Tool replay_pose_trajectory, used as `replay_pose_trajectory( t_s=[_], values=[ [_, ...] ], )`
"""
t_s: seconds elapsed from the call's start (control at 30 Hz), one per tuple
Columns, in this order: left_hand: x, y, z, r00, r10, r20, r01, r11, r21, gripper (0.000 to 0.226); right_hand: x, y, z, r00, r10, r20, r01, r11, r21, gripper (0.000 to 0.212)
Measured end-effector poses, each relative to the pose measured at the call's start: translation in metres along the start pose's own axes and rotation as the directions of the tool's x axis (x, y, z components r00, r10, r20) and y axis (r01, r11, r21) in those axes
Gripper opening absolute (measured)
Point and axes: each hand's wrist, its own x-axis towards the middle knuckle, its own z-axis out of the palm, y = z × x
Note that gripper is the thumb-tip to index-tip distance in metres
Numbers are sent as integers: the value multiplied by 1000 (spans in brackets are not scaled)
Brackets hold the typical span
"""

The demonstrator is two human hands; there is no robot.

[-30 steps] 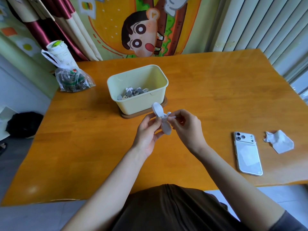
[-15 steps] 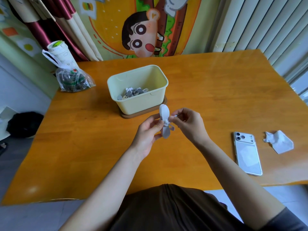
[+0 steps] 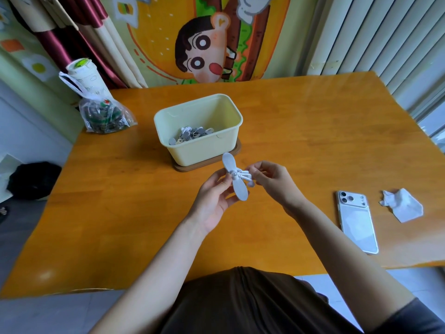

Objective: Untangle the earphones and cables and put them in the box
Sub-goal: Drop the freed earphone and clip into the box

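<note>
Above the wooden table [image 3: 313, 131] I hold a white bone-shaped cable winder [image 3: 237, 186] with white earphone cable [image 3: 244, 175] wrapped round its middle. My left hand [image 3: 214, 196] pinches the winder at its waist from the left. My right hand [image 3: 272, 183] pinches the cable loops on the right side. Just behind my hands stands the pale yellow box [image 3: 209, 150] on a brown lid; several grey and white wound cables lie in its bottom.
A white phone [image 3: 357, 221] lies face down at the right, with a crumpled tissue [image 3: 402, 204] beside it. A clear plastic bag [image 3: 103, 115] and a white cup sit at the back left corner. The table's front edge is close to my body.
The winder has turned upright and then tilted, and both hands have shifted a little forward. My right hand's fingers have moved along the cable at the winder's middle.
</note>
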Motion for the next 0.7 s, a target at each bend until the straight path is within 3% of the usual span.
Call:
replay_pose_trajectory(
  t_s=[0.13, 0.23, 0.43, 0.7],
  values=[
    [2, 4, -2, 999, -45, 19, 47, 993, -107, 20, -4, -1, 1, 992, 43, 121, -65, 981, 183, 17],
    [3, 5, -3, 998, -55, 5, 55, 991, -125, 21, -4, -1, 2, 992, 40, 117, -65, 974, 216, 16],
    [6, 1, -3, 997, 11, -79, -23, 989, -148, 22, -2, 3, 9, 999, 26, 43, -26, 1000, 4, 10],
    [7, -3, -9, 972, 23, -233, -29, 999, -21, 30, -1, 14, 10, 998, 34, 59, -19, 972, -236, 15]
  ],
)
